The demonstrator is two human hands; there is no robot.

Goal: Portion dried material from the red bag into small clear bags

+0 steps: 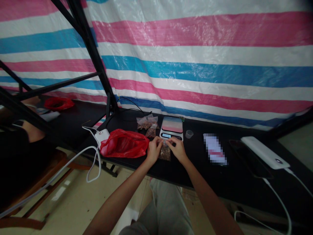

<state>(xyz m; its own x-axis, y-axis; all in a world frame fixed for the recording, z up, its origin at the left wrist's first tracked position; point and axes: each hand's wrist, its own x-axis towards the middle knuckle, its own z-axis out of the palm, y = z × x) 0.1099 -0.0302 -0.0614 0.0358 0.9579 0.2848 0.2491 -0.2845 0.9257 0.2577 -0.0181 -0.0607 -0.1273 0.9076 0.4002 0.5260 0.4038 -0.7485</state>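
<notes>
Head view: left hand (154, 150) and right hand (178, 148) pinch the top edge of a small clear bag (165, 152), contents indistinct, at 6 o'clock of the kitchen scale (171, 128); red plastic bag (124, 143) at 9 o'clock.

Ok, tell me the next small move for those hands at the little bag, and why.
Probably run the fingertips along the top edge to press it shut: the left hand and right hand both pinch the top of the small clear bag of brown bits, lying before the scale.
</notes>
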